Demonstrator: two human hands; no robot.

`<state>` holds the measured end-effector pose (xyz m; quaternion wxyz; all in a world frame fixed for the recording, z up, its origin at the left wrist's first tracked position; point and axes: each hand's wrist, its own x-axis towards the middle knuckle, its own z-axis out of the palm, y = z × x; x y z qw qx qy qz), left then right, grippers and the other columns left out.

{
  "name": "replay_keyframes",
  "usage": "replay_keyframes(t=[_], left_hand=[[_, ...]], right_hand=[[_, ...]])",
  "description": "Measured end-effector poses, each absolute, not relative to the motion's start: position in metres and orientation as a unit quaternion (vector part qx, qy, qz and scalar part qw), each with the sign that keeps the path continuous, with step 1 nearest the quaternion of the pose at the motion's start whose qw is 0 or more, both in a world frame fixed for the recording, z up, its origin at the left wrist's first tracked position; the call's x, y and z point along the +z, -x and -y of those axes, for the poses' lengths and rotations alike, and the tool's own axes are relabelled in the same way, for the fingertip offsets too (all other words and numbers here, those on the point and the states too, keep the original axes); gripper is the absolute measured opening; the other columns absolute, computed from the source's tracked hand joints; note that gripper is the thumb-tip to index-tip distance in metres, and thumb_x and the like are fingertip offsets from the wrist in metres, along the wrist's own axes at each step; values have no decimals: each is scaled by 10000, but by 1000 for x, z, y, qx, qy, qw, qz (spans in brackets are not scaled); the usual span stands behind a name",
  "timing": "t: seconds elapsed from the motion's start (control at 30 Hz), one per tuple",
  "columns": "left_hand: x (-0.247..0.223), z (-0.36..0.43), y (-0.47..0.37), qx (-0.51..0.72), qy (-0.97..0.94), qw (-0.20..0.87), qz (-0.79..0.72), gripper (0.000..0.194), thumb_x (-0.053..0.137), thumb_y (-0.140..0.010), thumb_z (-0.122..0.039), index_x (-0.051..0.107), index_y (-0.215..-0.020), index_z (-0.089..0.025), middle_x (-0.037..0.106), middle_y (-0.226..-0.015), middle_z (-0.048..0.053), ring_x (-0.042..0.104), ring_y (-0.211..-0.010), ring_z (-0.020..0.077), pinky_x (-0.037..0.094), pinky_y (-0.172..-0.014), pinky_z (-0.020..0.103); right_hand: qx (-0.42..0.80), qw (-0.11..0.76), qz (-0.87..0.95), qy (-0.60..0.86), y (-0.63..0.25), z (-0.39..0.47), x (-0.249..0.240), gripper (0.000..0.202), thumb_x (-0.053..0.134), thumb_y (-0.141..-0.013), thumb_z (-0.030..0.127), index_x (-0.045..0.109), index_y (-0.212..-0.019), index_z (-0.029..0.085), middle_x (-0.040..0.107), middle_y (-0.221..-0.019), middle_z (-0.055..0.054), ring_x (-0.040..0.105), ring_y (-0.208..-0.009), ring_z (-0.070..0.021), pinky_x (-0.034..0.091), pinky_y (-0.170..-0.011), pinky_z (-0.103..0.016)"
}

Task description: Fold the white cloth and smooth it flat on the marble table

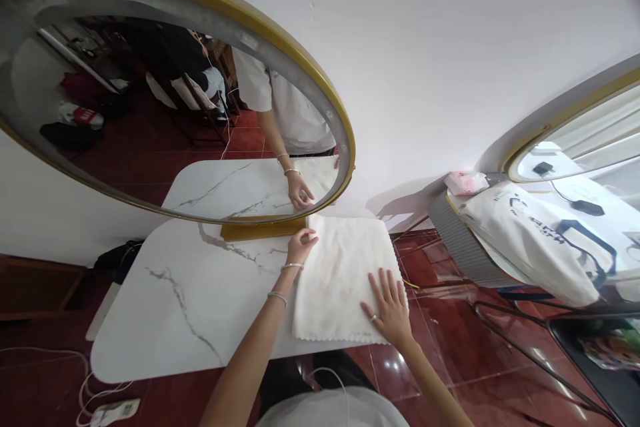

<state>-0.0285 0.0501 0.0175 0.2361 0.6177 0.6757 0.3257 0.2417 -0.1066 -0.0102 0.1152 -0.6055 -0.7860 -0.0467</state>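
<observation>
A white cloth point(345, 273) with a scalloped edge lies flat on the right end of the marble-patterned table point(170, 293). At its far left corner my left hand point(301, 247) is closed, thumb and fingertips pinched on the cloth's edge. My right hand point(389, 307) rests flat near the right edge of the cloth, fingers spread, with a ring on one finger. Bracelets circle my left wrist. Whether the cloth is one layer or folded, I cannot tell.
A large gold-rimmed mirror point(347, 120) stands on a gold base point(250, 232) behind the table and reflects my left arm. To the right, another table point(450, 240) bears a white printed bag point(530, 233) and a tissue pack point(466, 182). A white power strip point(115, 411) lies on the floor.
</observation>
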Motion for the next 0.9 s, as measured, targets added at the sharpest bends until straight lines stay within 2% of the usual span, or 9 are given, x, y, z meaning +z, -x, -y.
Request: replay_keyframes(t=[0.07,0.13,0.27,0.33,0.4,0.57,0.67,0.8,0.9], left_hand=[[22,-59,37,317,-639,243,-658,237,547,-764,-133,733,-886,-212,724,-898,24,656,-764,153,554,-708,281],[26,-56,45,313,-645,227,-659,344,475,-753,-64,745,-900,-218,724,-953,29,662,-819,164,555,-762,304],[29,-35,42,303,-627,160,-700,453,363,-786,-25,715,-1039,-158,662,-1144,134,606,-1084,278,494,-935,469],[24,-28,27,291,-639,129,-700,447,393,-821,-76,649,-1184,-129,575,-1302,169,494,-1257,321,412,-1037,512],[14,-27,9,266,-677,98,-679,483,435,-866,-181,529,-1337,-124,447,-1458,156,351,-1389,311,316,-1127,498],[-9,-36,2,217,-709,54,-669,635,397,-925,-391,293,-1482,-104,234,-1584,144,181,-1472,270,206,-1187,471],[-12,-34,27,221,-697,41,-681,660,387,-929,-423,267,-1491,-98,231,-1584,150,166,-1475,274,200,-1189,475],[-8,-25,74,217,-703,36,-676,629,379,-930,-412,288,-1482,-125,317,-1550,142,233,-1453,277,191,-1189,495],[-5,-15,109,224,-698,23,-680,615,379,-930,-405,298,-1472,-127,284,-1557,153,201,-1460,291,194,-1188,500]], right_hand=[[-47,118,786,605,-242,107,-10,790,421,-934,521,4,-1552,261,50,-1618,-67,130,-1468,-340,192,-1150,-548],[-46,121,788,602,-241,107,-10,792,427,-933,519,5,-1552,262,57,-1617,-67,135,-1467,-341,194,-1150,-547],[-28,116,807,579,-237,107,-8,807,448,-927,525,9,-1551,263,74,-1615,-72,139,-1467,-336,216,-1146,-538],[-20,116,812,572,-236,107,-7,808,449,-927,527,9,-1551,262,66,-1616,-78,132,-1468,-338,224,-1142,-539],[-16,118,812,571,-235,107,-7,796,444,-932,524,16,-1551,267,48,-1618,-83,125,-1468,-344,228,-1138,-545],[-12,111,815,569,-234,108,-5,789,451,-929,538,47,-1551,272,30,-1618,-95,110,-1467,-362,227,-1132,-561],[4,103,825,556,-218,109,-3,790,458,-924,554,77,-1551,264,36,-1616,-104,101,-1467,-365,216,-1136,-561],[30,104,830,547,-176,111,0,804,488,-905,565,127,-1549,248,50,-1613,-122,94,-1463,-387,206,-1135,-573],[46,115,826,549,-144,113,0,823,504,-895,563,120,-1550,246,85,-1611,-117,84,-1463,-392,196,-1134,-587]])
